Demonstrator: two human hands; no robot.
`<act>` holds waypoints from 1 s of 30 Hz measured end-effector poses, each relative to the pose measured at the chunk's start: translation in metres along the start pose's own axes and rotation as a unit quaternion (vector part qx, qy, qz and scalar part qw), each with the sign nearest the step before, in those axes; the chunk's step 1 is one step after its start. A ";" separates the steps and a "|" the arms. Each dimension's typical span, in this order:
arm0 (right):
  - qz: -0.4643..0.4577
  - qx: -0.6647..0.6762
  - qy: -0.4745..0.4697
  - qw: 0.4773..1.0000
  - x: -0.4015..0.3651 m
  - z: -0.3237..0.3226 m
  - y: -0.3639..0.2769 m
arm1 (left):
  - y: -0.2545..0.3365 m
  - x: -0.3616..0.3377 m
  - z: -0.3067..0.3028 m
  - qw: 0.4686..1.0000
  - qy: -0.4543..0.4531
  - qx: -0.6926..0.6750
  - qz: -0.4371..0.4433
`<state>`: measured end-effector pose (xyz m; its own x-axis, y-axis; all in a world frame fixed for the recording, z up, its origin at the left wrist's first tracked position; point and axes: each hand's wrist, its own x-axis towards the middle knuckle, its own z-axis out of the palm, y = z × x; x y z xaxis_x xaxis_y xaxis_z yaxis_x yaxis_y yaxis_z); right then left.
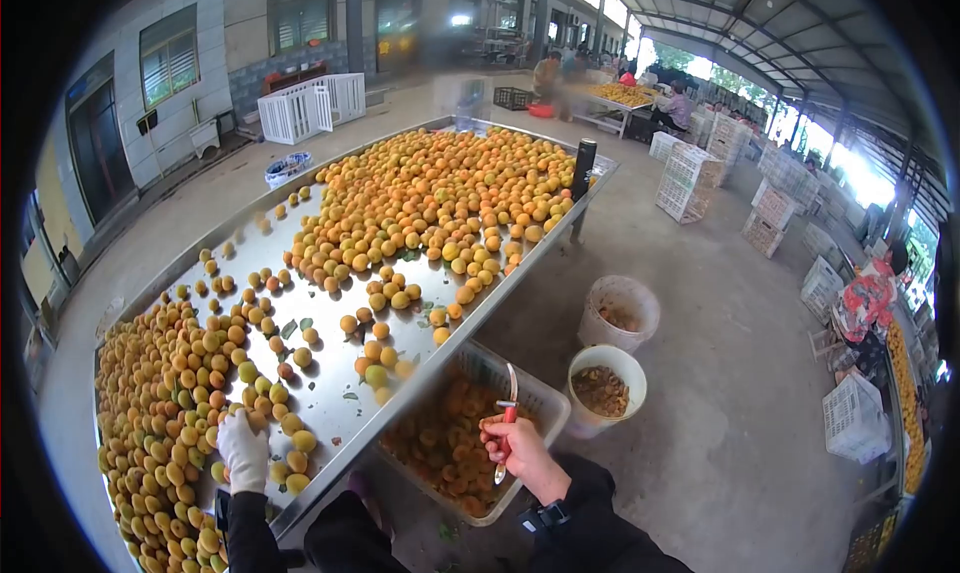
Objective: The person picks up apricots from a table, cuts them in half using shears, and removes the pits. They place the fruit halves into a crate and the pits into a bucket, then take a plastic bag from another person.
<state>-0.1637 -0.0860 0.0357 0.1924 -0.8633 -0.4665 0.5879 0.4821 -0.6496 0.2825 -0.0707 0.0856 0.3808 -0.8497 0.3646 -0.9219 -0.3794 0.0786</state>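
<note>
My left hand (243, 451), in a white glove, reaches into the apricots at the near left of the metal table (335, 388). Its fingers are closed around an apricot (258, 420), partly hidden among its neighbours. My bare right hand (522, 453) grips a red-handled knife (509, 414). A thin curved blade points up from it, and a metal end shows below the fist. Under that hand stands a crate (553, 409) of cut apricot pieces (450, 453), beside the table edge. A second heap of apricots (440, 193) covers the table's far part.
Two white buckets, one nearer (640, 385) and one behind it (622, 293), stand right of the crate with scraps inside. A black cylinder (584, 169) rests at the table's far right corner. Stacked crates (690, 183) and people at other tables are farther back.
</note>
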 end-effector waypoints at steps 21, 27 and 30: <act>0.014 -0.052 -0.271 0.961 -0.155 0.056 0.018 | 0.173 -0.174 -0.186 0.819 -0.114 -0.365 0.429; -0.045 -0.038 -0.240 0.969 -0.184 0.047 0.005 | 0.169 -0.191 -0.176 0.823 -0.146 -0.425 0.347; -0.066 -0.008 -0.227 0.972 -0.187 0.035 0.004 | 0.165 -0.203 -0.178 0.752 -0.262 -0.563 0.221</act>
<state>-0.1699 0.0724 0.1408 0.4449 -0.8931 -0.0674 0.6192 0.3611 -0.6973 0.0405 0.1042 0.1898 -0.2777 -0.9410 0.1933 -0.3308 0.2826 0.9004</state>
